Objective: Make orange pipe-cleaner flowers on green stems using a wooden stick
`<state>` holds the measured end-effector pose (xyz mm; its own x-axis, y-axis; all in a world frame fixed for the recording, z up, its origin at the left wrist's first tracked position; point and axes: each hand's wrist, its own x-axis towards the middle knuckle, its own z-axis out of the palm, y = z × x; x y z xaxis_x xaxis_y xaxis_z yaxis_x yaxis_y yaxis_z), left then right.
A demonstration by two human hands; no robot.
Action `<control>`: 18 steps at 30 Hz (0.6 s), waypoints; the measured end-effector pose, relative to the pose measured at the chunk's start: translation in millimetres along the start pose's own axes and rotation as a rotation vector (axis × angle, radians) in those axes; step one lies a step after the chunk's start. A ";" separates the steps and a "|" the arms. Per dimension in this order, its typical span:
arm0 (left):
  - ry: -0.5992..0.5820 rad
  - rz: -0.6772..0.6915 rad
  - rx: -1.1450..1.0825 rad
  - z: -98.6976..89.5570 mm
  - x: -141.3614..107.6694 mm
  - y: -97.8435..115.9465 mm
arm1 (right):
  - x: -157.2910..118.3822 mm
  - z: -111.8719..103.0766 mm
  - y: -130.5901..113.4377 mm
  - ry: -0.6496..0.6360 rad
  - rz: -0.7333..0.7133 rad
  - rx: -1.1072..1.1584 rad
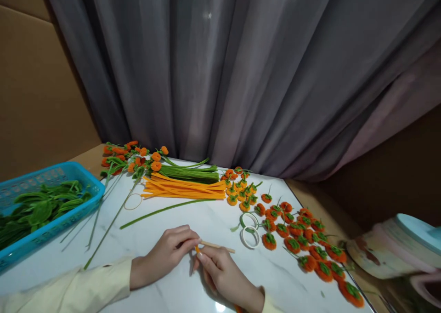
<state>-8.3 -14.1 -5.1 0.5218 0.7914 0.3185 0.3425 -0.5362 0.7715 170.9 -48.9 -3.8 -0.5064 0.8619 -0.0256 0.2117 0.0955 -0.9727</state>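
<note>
My left hand [172,248] is closed, its fingertips pinching one end of a thin wooden stick [220,246] above the white marble-patterned table [151,299]. Close beside it, my right hand [223,271] is closed on a small orange strip [197,249] that shows between the fingertips of both hands. A bit of orange also shows below my right wrist. Behind the hands lie a single green stem [161,210], a bundle of orange strips [186,188] and a bundle of green strips [189,173].
A blue basket [98,191] of green leaves stands at left. Orange flowers on stems [119,151] lie at back left. Two tape rolls [250,237] and many small orange pieces with green tops [292,245] cover the right. A container [379,248] stands far right, before grey curtains [206,74].
</note>
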 end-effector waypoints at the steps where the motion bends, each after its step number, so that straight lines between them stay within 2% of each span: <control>1: 0.008 0.015 0.007 -0.2 -0.6 -1.1 | -0.3 -0.2 -0.9 -0.013 0.014 0.018; 8: 0.000 0.063 0.036 -6.3 1.9 -0.1 | -4.8 6.3 -6.7 0.040 0.072 0.037; 10: -0.031 0.064 0.023 -7.7 1.9 1.6 | -6.2 4.5 -12.6 -0.026 0.149 0.115; 14: -0.130 0.035 -0.029 -8.7 1.4 1.4 | -6.6 -8.6 -23.5 -0.281 0.309 0.371; 18: -0.242 -0.131 -0.139 -10.4 4.6 -2.9 | -3.8 -18.0 -21.9 -0.305 0.298 0.474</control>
<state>-15.0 -5.8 -0.1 0.6567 0.7494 0.0843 0.3177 -0.3763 0.8703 183.2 -45.3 21.8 -0.7132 0.6301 -0.3070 0.0223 -0.4174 -0.9084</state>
